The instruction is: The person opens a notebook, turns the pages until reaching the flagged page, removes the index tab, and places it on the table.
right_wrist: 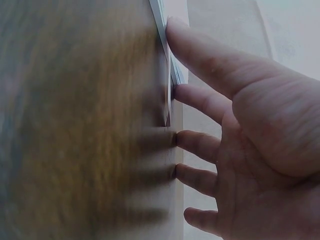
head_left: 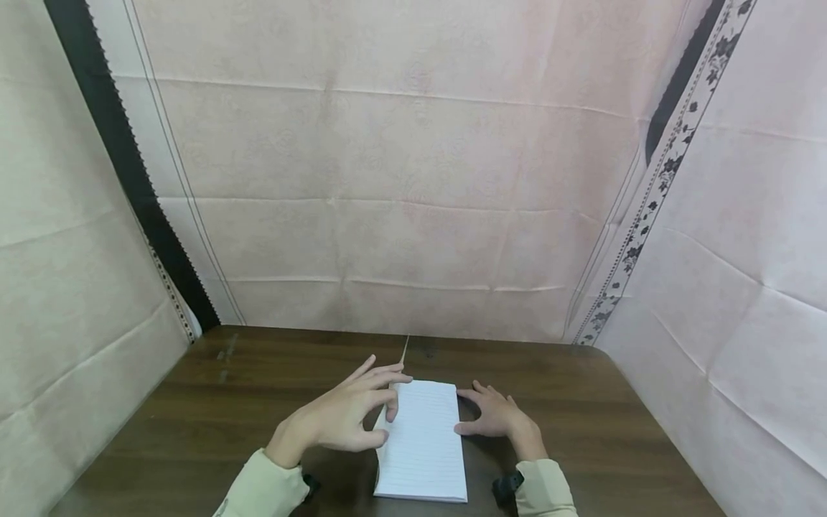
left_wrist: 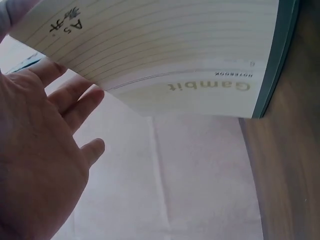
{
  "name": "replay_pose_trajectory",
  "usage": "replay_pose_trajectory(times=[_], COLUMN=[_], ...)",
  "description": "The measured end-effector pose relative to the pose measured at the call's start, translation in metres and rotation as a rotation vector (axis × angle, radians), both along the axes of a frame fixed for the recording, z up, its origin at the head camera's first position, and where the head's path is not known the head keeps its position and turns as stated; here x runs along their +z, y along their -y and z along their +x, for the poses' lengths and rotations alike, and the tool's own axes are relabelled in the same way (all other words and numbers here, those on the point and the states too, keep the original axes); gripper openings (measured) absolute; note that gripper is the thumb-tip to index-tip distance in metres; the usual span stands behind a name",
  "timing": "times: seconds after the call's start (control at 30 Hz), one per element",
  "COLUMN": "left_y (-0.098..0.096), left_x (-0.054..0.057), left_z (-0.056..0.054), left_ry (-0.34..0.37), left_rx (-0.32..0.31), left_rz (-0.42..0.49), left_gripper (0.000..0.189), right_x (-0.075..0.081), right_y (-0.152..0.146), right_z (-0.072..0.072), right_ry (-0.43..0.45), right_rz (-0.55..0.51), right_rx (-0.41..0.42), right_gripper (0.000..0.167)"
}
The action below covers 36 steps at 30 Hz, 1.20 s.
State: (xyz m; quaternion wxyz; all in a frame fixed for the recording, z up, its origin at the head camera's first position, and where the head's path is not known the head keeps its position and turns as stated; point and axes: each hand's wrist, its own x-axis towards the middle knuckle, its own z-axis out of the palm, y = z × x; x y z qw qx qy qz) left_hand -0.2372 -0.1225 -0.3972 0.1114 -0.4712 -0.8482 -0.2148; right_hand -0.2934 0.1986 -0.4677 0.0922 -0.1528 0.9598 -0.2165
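Note:
A notebook with lined white pages lies open in the head view, its top toward the back of the table. My left hand is over its upper left edge, fingers spread and loosely bent, thumb and forefinger apart. In the left wrist view, a curved lined page shows printed lettering and handwriting, with a dark green cover edge alongside. The left fingers are right at the page's edge. My right hand is at the notebook's right edge, its thumb against the page edges and its other fingers extended to the tabletop.
The notebook lies on a brown wooden table. Pale creased cloth hangs behind it, with more cloth on both sides. A thin pale strip sticks up behind the left fingers. Dark wrist straps show below both hands.

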Motion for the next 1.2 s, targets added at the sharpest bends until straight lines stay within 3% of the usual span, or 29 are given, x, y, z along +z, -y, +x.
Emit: replay_pose_trajectory(times=[0.2,0.43,0.83,1.0,1.2], left_y=[0.009,0.020,0.049,0.059,0.069], left_x=[0.004,0.007,0.002,0.001,-0.005], left_z=[-0.002,-0.005,-0.018,-0.021,-0.026], left_ry=[0.057,0.058,0.040,0.113,0.263], left_rx=[0.028,0.063,0.249,0.293,0.367], left_rz=[0.003,0.005,-0.089,-0.128,-0.167], left_gripper=[0.016,0.021,0.021,0.020,0.024], right_x=[0.000,0.000,0.001,0.000,0.000], right_y=[0.000,-0.001,0.002,0.002,0.003], right_z=[0.000,0.001,-0.001,-0.001,-0.002], right_ry=[-0.009,-0.004,0.014,0.025,0.040], right_rz=[-0.011,-0.012,-0.007,-0.022,-0.016], right_rx=[0.002,0.004,-0.003,0.010,0.023], right_gripper=[0.077,0.076,0.079,0.081,0.081])
